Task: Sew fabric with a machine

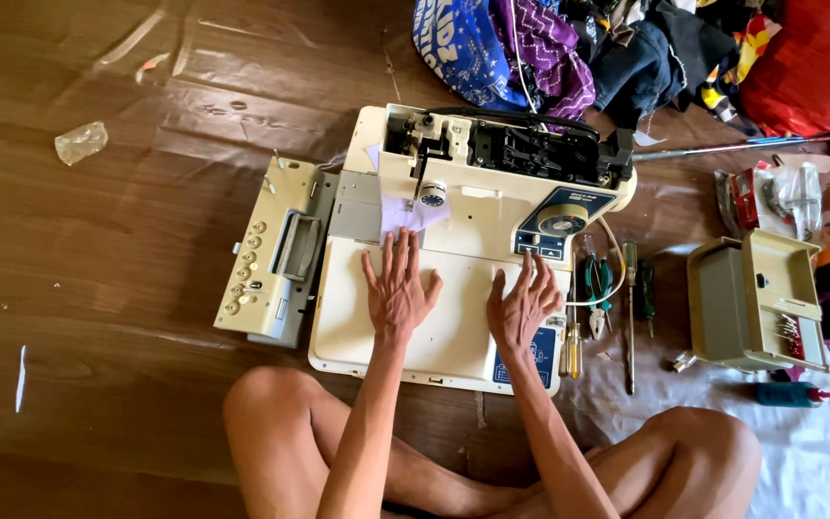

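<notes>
Both forearms reach forward from the crossed bare legs toward the sewing machine (453, 240), nearly parallel. The left hand (398, 288) lies palm down and flat on the machine's pale bed, fingers spread and pointing at the needle end, fingertips at the edge of a small lilac cloth there. The right hand (523, 306) rests on the same bed, nearer the machine's dial end, fingers bent and loosely arched, gripping nothing.
</notes>
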